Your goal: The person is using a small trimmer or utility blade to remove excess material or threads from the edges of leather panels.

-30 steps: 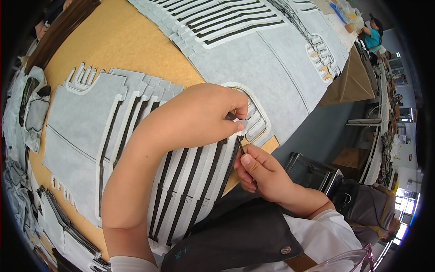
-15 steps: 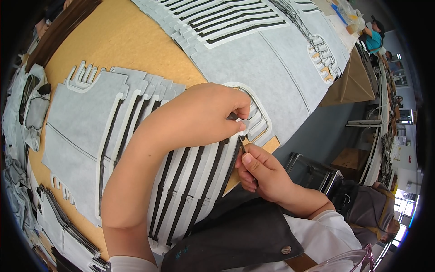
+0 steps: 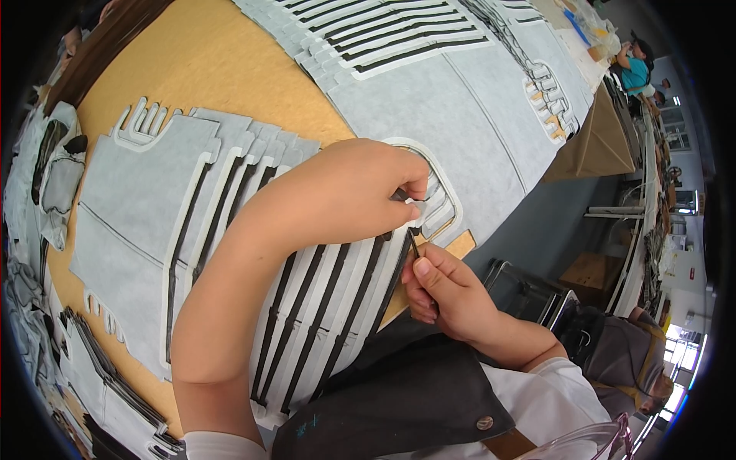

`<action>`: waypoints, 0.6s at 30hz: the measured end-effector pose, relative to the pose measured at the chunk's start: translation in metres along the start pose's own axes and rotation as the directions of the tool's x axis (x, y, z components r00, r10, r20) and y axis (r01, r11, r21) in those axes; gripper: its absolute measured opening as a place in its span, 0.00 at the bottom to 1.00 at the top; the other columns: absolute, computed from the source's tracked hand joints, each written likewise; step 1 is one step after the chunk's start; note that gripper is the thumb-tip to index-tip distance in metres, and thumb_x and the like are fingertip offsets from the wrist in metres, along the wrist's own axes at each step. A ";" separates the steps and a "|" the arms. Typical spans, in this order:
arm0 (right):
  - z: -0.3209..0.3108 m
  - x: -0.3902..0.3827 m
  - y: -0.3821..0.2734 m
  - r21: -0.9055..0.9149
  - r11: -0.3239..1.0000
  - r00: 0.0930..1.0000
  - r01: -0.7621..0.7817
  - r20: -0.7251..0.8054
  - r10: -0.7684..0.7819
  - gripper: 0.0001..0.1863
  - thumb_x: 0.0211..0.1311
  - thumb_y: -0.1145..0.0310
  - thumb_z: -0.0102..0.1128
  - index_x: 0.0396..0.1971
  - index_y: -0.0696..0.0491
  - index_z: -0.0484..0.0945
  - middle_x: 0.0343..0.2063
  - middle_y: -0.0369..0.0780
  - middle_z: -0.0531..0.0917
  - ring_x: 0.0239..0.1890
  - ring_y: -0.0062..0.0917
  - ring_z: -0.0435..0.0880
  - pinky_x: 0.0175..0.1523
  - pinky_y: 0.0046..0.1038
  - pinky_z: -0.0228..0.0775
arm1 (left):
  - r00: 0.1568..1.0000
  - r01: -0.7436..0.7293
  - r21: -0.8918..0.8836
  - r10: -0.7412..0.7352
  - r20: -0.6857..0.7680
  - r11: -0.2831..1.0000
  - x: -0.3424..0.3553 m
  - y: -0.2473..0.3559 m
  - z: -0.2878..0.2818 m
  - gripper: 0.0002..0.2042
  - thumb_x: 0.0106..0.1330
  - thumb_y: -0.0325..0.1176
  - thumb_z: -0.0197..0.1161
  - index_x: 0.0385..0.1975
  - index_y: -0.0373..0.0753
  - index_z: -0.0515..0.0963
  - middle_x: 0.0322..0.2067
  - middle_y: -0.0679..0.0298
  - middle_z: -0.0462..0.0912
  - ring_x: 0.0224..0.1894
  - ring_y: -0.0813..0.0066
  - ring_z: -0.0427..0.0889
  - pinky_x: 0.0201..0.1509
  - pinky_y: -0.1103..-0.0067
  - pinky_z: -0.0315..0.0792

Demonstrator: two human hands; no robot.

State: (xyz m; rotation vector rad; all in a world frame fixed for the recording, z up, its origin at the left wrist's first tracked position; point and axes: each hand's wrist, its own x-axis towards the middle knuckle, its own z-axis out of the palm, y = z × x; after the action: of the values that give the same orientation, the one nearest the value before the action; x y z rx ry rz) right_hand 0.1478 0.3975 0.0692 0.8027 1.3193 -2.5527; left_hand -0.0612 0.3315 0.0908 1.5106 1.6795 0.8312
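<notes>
Overlapping grey fabric panels (image 3: 146, 207) with white-and-black strip edges lie fanned out on the table in front of me. My left hand (image 3: 376, 188) reaches across them, thumb and fingers pinched on the corner of the nearest fabric panel (image 3: 368, 295); its fingertips partly hide that corner. Just below, my right hand (image 3: 448, 295) is closed round a thin dark stick-like tool (image 3: 415, 247). The tool's upper end meets or nearly meets the black strip under my left fingertips. Its exact kind is not clear.
A second layered stack of grey panels (image 3: 437, 100) covers the far side of the tan tabletop (image 3: 207, 57). Folded bundles (image 3: 61, 180) and more panels (image 3: 107, 383) lie along the left edge. On the right are a black chair (image 3: 529, 291) and a distant person (image 3: 635, 69).
My hands stay in nearly the same pose at the panel corner. The view has shifted slightly, and the tool tip remains by my left fingertips.
</notes>
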 end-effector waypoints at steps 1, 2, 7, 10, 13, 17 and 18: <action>0.000 0.000 0.000 -0.016 1.000 1.000 0.002 -0.001 -0.003 0.13 0.72 0.60 0.39 0.34 0.54 0.67 0.17 0.31 0.65 0.17 0.14 0.61 0.23 0.17 0.56 | 1.000 -0.012 0.004 0.012 0.000 1.000 0.000 -0.002 0.001 0.06 0.54 0.28 0.61 0.26 0.34 0.72 0.23 0.61 0.78 0.26 0.71 0.74 0.32 0.77 0.68; 0.000 -0.001 0.001 -0.032 0.999 1.000 0.005 -0.003 -0.005 0.14 0.72 0.60 0.39 0.34 0.55 0.67 0.17 0.32 0.65 0.17 0.14 0.62 0.24 0.17 0.57 | 1.000 -0.010 0.002 0.010 -0.003 1.000 0.000 -0.003 0.001 0.06 0.54 0.28 0.61 0.26 0.34 0.72 0.23 0.61 0.78 0.26 0.71 0.74 0.32 0.77 0.68; -0.005 -0.019 -0.003 -0.183 0.981 0.998 0.069 -0.001 -0.070 0.16 0.71 0.58 0.41 0.41 0.57 0.67 0.18 0.33 0.66 0.18 0.15 0.63 0.25 0.19 0.59 | 0.966 -0.159 -0.008 0.154 -0.205 0.987 -0.002 -0.010 -0.013 0.05 0.52 0.25 0.61 0.29 0.36 0.75 0.29 0.65 0.79 0.33 0.73 0.75 0.40 0.78 0.70; 0.002 -0.016 -0.012 -0.153 0.985 0.997 0.081 0.000 -0.082 0.19 0.70 0.57 0.41 0.48 0.58 0.66 0.19 0.34 0.66 0.17 0.16 0.63 0.24 0.20 0.59 | 1.000 0.005 -0.029 -0.006 -0.011 1.000 -0.007 -0.017 -0.011 0.08 0.52 0.28 0.63 0.31 0.37 0.76 0.30 0.63 0.79 0.35 0.71 0.76 0.41 0.76 0.71; 0.000 -0.010 -0.015 -0.012 1.000 1.000 -0.013 0.010 0.013 0.21 0.71 0.58 0.40 0.53 0.58 0.64 0.19 0.34 0.67 0.18 0.17 0.65 0.25 0.20 0.61 | 0.995 0.073 0.085 -0.078 0.065 0.994 -0.001 -0.016 -0.002 0.08 0.52 0.29 0.64 0.31 0.36 0.77 0.29 0.62 0.79 0.34 0.67 0.77 0.40 0.74 0.71; 0.002 -0.008 -0.011 0.082 0.990 0.993 -0.114 0.031 0.112 0.21 0.72 0.58 0.39 0.55 0.58 0.62 0.20 0.34 0.68 0.19 0.18 0.66 0.26 0.21 0.63 | 0.996 0.016 0.230 0.005 -0.090 0.973 -0.001 -0.016 0.007 0.07 0.51 0.30 0.64 0.28 0.36 0.76 0.23 0.61 0.78 0.29 0.63 0.77 0.37 0.72 0.70; 0.004 -0.007 -0.012 0.080 0.990 0.993 -0.115 0.035 0.113 0.21 0.72 0.58 0.39 0.55 0.58 0.62 0.20 0.34 0.68 0.19 0.18 0.66 0.26 0.21 0.63 | 0.996 0.019 0.232 0.003 -0.093 0.972 0.000 -0.023 0.011 0.07 0.51 0.30 0.64 0.28 0.36 0.76 0.23 0.61 0.78 0.29 0.63 0.77 0.37 0.72 0.70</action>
State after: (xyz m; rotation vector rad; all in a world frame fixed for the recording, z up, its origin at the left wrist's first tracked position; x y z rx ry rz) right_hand 0.1481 0.4005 0.0832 0.8251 1.1318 -2.5333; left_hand -0.0640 0.3286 0.0652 1.6412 1.9050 0.7292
